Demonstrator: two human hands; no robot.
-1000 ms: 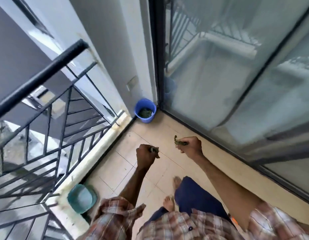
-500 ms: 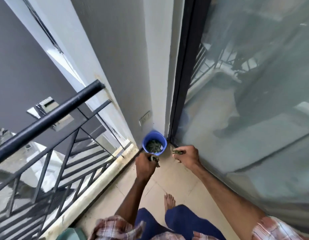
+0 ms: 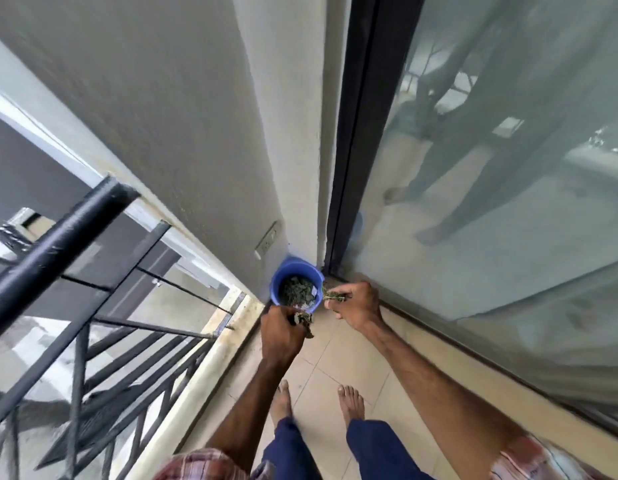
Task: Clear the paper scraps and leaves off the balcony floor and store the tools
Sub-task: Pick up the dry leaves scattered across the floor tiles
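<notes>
Leaves (image 3: 333, 295) looked light and crumbly, so fistfuls made sense. Left hand (image 3: 281, 336) and right hand (image 3: 357, 306) each clutched a bunch by the bucket (image 3: 275, 289).

**What I have on**

From my remote seat I see my short-sleeved checked shirt (image 3: 200, 465) in red, white and brown, with its right sleeve (image 3: 539, 459) at the bottom edge. My trousers (image 3: 376, 448) are dark blue. My feet (image 3: 350, 405), forearms (image 3: 435, 386), left hand (image 3: 281, 336) and right hand (image 3: 357, 304) are bare.

Dark metal railing (image 3: 58, 245) on the left, grey wall (image 3: 196, 133) with a small outlet plate (image 3: 267, 244), glass sliding door (image 3: 491, 202) on the right.
</notes>
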